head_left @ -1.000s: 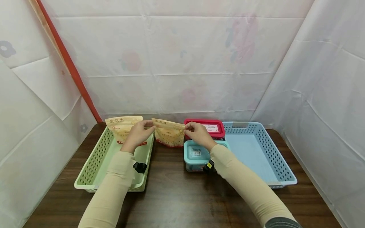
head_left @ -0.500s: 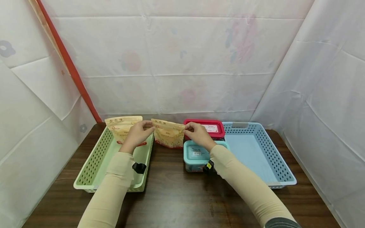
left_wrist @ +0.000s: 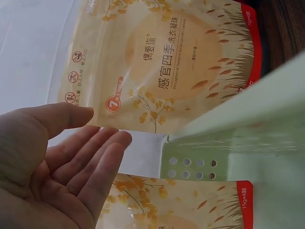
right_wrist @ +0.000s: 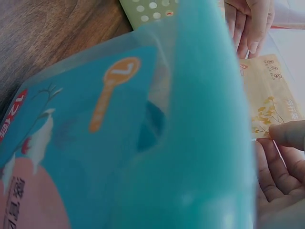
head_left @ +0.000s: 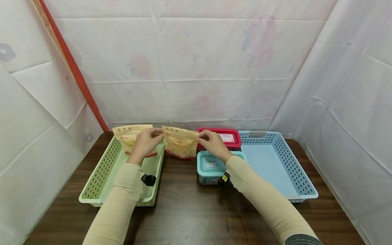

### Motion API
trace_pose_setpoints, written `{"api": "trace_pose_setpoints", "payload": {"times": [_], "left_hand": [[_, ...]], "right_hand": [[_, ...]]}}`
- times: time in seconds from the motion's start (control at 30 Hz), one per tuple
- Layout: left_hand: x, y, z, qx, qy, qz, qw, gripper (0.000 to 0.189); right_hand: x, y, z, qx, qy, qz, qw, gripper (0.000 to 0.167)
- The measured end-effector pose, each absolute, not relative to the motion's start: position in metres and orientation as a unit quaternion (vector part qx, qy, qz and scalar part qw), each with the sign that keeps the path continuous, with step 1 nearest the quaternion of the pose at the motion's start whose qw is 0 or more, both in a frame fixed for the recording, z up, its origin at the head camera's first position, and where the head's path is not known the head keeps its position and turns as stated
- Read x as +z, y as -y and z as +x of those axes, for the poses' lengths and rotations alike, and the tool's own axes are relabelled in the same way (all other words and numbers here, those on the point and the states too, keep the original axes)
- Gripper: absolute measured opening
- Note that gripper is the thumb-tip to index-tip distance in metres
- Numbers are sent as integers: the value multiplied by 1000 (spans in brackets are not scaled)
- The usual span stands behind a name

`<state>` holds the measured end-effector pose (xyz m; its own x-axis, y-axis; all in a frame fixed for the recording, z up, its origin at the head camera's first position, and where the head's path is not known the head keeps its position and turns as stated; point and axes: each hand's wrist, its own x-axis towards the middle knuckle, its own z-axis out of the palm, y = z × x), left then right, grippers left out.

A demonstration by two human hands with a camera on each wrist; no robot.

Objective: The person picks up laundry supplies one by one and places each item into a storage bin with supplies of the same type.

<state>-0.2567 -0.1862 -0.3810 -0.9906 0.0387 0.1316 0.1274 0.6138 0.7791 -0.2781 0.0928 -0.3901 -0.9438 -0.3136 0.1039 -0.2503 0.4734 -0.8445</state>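
A yellow laundry-capsule pouch (head_left: 180,143) with a red bottom edge stands upright between my hands. At its right upper edge, my right hand (head_left: 212,144) pinches it between thumb and fingers, as the right wrist view also shows. My left hand (head_left: 147,143) is at its left upper edge, fingers extended and thumb spread from them; in the left wrist view the thumb tip (left_wrist: 86,115) overlaps the pouch's edge. A second matching pouch (head_left: 127,137) leans in the green basket (head_left: 99,177), partly hidden behind my left hand.
Below my right hand stands a teal-lidded tub (head_left: 209,166), with a red-lidded box (head_left: 234,137) behind it. The blue basket (head_left: 263,156) is to the right. All rest on a dark wooden table (head_left: 183,211) before white cloth walls (head_left: 190,68).
My left hand has shifted slightly left, and its thumb is now right at the pouch's edge. The pouch's top has risen a little. My right hand keeps its pinch.
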Motion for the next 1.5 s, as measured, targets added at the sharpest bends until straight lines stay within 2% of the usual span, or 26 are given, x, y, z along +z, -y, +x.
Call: {"api": "trace_pose_setpoints", "payload": {"times": [0.77,1.5], "left_hand": [[-375,183,-260,-493,858,-8,140,33],[-362,181,-251,-520,837,-6,169,37]], "right_hand": [[-378,-97,-275,-522,-836,-171,2,13],[-368,-96,-270,-563,-803,-193,-36,11]]}}
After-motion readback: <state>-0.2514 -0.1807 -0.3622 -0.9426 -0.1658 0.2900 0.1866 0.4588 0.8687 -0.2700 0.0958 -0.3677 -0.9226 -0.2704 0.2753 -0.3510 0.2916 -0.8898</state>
